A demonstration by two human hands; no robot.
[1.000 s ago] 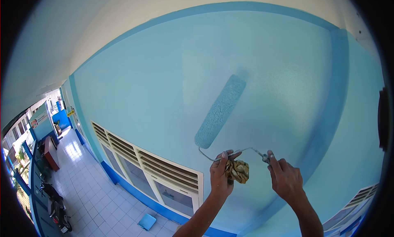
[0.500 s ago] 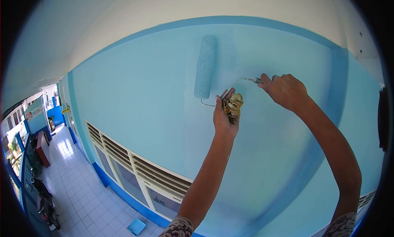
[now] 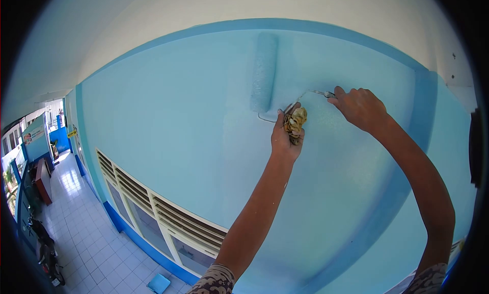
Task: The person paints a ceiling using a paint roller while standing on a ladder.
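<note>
A paint roller (image 3: 265, 72) with a long pale-blue sleeve stands nearly upright against the light-blue wall (image 3: 168, 105). My right hand (image 3: 361, 109) is closed around its handle end, to the right of the sleeve. Below the sleeve, my left hand (image 3: 286, 142) pinches the bent metal frame between thumb and fingers. A crumpled, yellowish, stained cloth (image 3: 295, 122) is bunched in that same hand. Part of the frame and some left fingers are hidden behind the cloth.
Louvred windows (image 3: 163, 207) run along the lower wall. On the tiled floor (image 3: 97, 233) lies a light-blue tray (image 3: 158, 283). A motorcycle (image 3: 48, 253) and a brown-topped counter (image 3: 43, 182) stand at the left. A darker blue band edges the wall under the white ceiling (image 3: 229, 4).
The roller sleeve has moved up the wall and slightly right in view. Both hands have shifted a little with it, keeping their holds. The view has turned slightly.
</note>
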